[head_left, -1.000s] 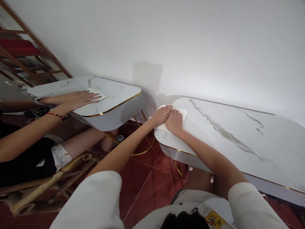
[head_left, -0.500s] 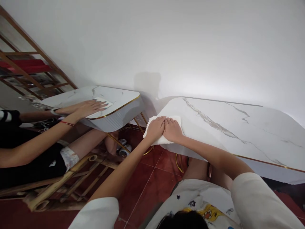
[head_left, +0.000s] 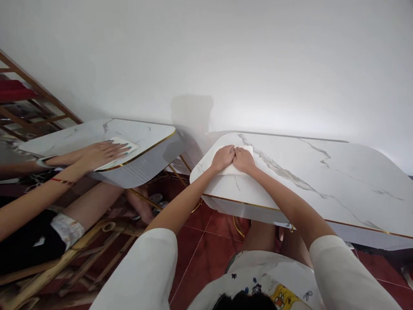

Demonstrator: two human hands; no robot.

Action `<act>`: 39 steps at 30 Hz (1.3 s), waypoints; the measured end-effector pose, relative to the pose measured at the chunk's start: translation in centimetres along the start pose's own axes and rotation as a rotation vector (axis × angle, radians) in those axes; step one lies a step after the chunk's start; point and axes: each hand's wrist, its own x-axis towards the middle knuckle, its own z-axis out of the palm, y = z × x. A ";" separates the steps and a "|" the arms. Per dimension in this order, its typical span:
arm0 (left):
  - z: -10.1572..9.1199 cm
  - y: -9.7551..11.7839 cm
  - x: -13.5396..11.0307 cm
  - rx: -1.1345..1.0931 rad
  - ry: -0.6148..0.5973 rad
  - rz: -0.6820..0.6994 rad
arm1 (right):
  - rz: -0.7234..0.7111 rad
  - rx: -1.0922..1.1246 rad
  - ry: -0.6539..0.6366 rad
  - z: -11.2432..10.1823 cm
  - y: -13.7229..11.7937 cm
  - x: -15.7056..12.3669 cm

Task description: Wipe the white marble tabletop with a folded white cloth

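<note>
A white cloth (head_left: 231, 168) lies on the left part of a white marble-patterned table (head_left: 309, 172) with a gold-coloured edge strip. My left hand (head_left: 223, 157) presses down on the cloth, its fingers together and slightly curled. Right beside it, my right hand (head_left: 244, 159) is closed on the same cloth, and the fingertips of both hands meet near its middle. The undersides of my fingers are hidden.
To the left, another person's hands (head_left: 101, 153) rest on a white cloth (head_left: 130, 146) on a second marble-patterned table (head_left: 87, 129). That person sits on a bamboo seat (head_left: 61, 262). A white wall (head_left: 258, 64) runs behind both tables. A wooden rack (head_left: 48, 97) stands far left.
Both my hands and the cloth have moved from the table's left front corner inward and away from me. The view has turned slightly right.
</note>
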 end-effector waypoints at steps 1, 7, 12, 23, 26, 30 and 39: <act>0.3 -0.3 0.8 -0.021 0.019 -0.012 | 0.006 -0.003 0.005 0.1 0.4 0.7; 1.8 -2.1 5.1 -0.098 0.125 -0.025 | 0.067 -0.027 0.037 1.0 2.5 5.1; 2.6 -2.9 8.3 -0.065 0.162 -0.044 | 0.090 -0.026 0.050 1.4 4.1 8.2; 4.1 -2.9 13.4 0.038 0.141 -0.065 | 0.066 0.004 0.050 1.4 7.4 12.5; 4.4 -2.4 14.3 0.073 0.124 -0.064 | 0.070 -0.002 0.064 1.3 8.3 13.0; 5.0 -1.7 15.6 0.063 0.074 -0.001 | 0.110 -0.013 0.085 1.3 9.5 12.9; 6.1 -0.1 16.6 -0.141 -0.172 0.236 | 0.361 -0.006 0.138 0.2 9.0 9.4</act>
